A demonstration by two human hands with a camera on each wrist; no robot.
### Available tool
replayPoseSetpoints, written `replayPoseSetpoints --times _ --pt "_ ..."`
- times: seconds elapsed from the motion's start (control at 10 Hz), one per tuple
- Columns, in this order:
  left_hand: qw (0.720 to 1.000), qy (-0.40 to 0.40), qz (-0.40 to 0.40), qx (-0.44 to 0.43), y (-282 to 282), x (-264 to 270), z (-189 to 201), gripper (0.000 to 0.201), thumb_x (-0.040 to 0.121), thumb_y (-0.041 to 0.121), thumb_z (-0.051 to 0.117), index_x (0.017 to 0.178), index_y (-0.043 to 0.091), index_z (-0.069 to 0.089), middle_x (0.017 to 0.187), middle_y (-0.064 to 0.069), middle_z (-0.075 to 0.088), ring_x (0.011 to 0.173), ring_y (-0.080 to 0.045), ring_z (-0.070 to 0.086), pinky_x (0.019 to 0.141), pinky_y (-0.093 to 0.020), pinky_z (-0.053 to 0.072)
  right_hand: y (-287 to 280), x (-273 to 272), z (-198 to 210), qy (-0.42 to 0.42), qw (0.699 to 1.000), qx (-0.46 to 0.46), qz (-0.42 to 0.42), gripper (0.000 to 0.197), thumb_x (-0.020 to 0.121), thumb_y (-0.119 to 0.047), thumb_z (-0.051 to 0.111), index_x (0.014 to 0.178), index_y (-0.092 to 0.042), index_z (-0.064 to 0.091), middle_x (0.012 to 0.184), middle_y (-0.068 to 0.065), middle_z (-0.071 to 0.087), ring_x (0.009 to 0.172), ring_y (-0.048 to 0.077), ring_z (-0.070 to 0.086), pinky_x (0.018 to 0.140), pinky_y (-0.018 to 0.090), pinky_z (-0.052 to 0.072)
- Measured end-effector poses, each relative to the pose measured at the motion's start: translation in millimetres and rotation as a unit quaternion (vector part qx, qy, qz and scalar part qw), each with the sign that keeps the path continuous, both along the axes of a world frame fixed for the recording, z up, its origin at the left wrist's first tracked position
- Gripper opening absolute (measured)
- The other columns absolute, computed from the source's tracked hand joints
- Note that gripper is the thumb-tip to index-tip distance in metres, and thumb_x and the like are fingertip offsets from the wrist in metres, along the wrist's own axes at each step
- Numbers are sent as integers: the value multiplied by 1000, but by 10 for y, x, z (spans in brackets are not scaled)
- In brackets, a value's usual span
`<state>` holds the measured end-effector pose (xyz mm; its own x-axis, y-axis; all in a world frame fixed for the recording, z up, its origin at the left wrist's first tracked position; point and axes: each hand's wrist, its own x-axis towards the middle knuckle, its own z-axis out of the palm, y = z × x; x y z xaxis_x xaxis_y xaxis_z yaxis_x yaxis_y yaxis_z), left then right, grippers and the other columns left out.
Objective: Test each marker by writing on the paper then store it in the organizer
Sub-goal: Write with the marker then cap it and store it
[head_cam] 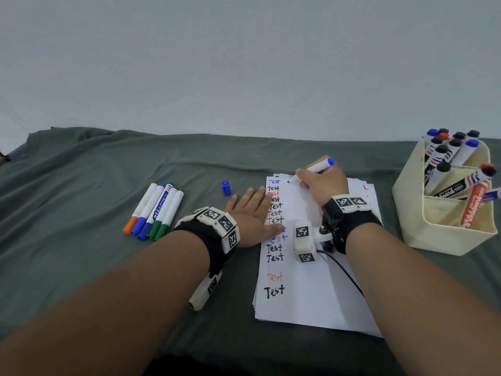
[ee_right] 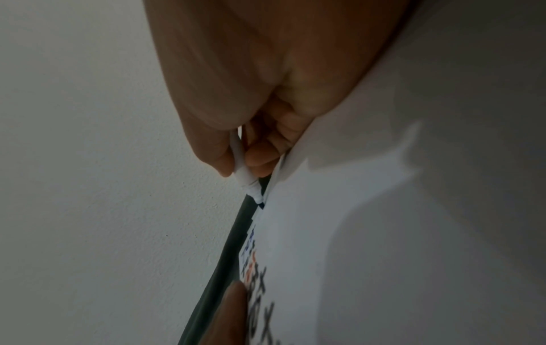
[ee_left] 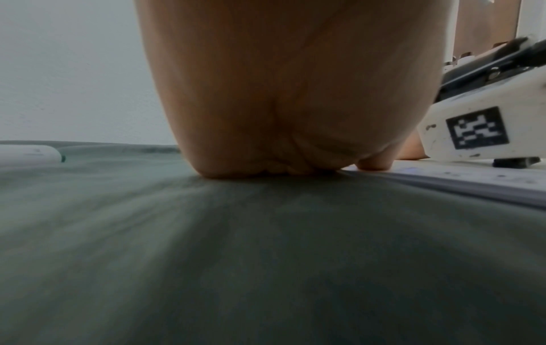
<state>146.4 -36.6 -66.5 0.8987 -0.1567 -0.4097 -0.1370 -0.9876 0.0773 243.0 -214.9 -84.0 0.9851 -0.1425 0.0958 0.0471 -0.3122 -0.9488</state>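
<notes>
My right hand [head_cam: 317,181] grips an uncapped blue marker [head_cam: 314,169] like a pen, its tip touching the top of the white paper stack [head_cam: 322,280] beside a column of "Test" words. The right wrist view shows my fingers pinching the marker [ee_right: 243,172] with its tip at the paper's [ee_right: 384,233] edge. My left hand [head_cam: 250,210] lies flat with straight fingers, pressing the paper's left edge; its heel [ee_left: 280,140] rests on the cloth. The blue cap [head_cam: 225,188] lies loose on the cloth. Several capped markers [head_cam: 156,211] lie in a row at the left. The cream organizer [head_cam: 444,232] stands at the right with several markers in it.
A wrinkled grey-green cloth [head_cam: 95,253] covers the table, with a pale wall behind. A black cable [head_cam: 344,272] runs from my right wrist camera across the paper. Bare cloth lies between the marker row and the paper.
</notes>
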Motion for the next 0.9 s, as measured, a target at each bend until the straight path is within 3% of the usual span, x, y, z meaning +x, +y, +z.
replayPoseSetpoints --times 0.2,0.3,0.5,0.7,0.8,0.9 --pt "1000 -1 2 -2 -7 -3 7 86 94 70 23 154 25 -17 161 7 -26 148 -15 -22 120 -45 -11 -8 -5 13 6 1000 19 2 16 84 -23 76 84 -14 62 63 -6 70 53 -2 63 48 13 42" --pt "1000 0 3 -3 -12 -18 24 85 95 70 23 154 24 -17 161 7 -25 148 -14 -22 120 -45 -11 -28 -16 28 -4 1000 13 -13 15 84 -22 74 86 -15 61 72 -4 72 58 3 62 52 17 41" --pt "1000 0 5 0 -28 -37 58 85 95 68 24 155 23 -16 161 6 -25 148 -15 -21 121 -46 -9 -8 -39 65 10 1000 23 5 13 79 -13 72 80 -14 59 62 -4 66 48 1 56 52 18 43" --pt "1000 -1 6 2 -34 -45 59 85 96 68 24 155 23 -16 161 6 -24 148 -15 -21 121 -46 -9 -19 -62 44 1 999 39 4 16 81 -18 74 78 -19 59 64 -5 67 50 0 58 51 16 42" --pt "1000 -3 7 -1 -30 -40 51 85 96 68 24 155 23 -16 161 6 -24 148 -15 -20 121 -47 -9 -9 -69 78 1 1000 30 -1 13 78 -13 72 78 -17 59 67 -2 67 59 11 60 57 23 44" --pt "1000 -1 8 -2 -24 -38 45 85 96 68 24 155 23 -16 161 6 -24 148 -15 -21 120 -49 -9 -33 -94 140 -43 991 119 -52 19 70 -12 73 74 -20 57 67 -5 65 59 10 60 56 22 48"
